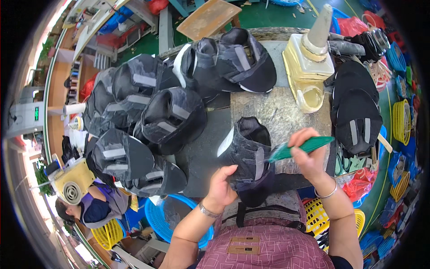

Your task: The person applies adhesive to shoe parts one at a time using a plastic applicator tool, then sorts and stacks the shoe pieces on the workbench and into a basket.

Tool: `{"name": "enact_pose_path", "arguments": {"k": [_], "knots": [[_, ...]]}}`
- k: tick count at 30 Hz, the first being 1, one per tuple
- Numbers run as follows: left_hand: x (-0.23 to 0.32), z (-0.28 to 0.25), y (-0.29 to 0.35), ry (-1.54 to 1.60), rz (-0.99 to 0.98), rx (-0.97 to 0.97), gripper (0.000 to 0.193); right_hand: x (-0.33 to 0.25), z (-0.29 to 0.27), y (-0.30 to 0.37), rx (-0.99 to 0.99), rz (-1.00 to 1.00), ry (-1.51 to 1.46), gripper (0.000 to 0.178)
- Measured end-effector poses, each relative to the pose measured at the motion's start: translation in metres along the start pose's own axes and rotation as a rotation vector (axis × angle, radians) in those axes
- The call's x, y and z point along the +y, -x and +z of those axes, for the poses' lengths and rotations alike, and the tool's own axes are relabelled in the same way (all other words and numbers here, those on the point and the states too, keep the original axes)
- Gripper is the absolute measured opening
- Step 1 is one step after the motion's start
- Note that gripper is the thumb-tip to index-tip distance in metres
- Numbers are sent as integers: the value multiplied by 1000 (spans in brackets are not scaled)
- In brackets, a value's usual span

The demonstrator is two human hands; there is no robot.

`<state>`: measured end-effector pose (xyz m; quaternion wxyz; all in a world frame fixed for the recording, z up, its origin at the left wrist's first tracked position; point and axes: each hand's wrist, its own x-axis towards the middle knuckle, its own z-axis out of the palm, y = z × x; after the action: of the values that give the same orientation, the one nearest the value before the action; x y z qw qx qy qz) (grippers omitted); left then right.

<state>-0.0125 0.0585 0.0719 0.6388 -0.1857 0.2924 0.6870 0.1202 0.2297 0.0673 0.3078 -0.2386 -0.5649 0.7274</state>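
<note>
At the front edge of the bench my left hand [221, 187] grips a black shoe upper [244, 157] by its near left side, thumb on top. The upper has a grey strip across it and a white patch at its far left edge. My right hand [310, 157] is closed around a brush with a green handle [319, 142]. The brush's tip meets or hovers just beside the upper's right side; I cannot tell which. Beyond my right hand stands a square, cream-coloured glue dispenser [309, 58] with a grey cone on top and a small open cup [310, 98] in front.
Several black shoe uppers [172, 112] crowd the bench's left side and back. More black uppers [357, 112] are stacked at the right. A worn board [286, 125] lies under my work. Blue [154, 215] and yellow baskets [316, 217] stand below, and another person [101, 204] sits at the left.
</note>
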Motion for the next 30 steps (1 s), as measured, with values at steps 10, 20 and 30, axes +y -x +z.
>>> {"name": "enact_pose_path", "arguments": {"k": [10,20,30], "knots": [[37,-42,56,-109,530,37,61,8,27,48,122,27,135,18],[88,-167,102,-749,1081,1133,28,19,6,49,39,275,236,16],[57,-88,101,-1344,1758,1109,41,-62,-190,68,503,177,1915,50]]}}
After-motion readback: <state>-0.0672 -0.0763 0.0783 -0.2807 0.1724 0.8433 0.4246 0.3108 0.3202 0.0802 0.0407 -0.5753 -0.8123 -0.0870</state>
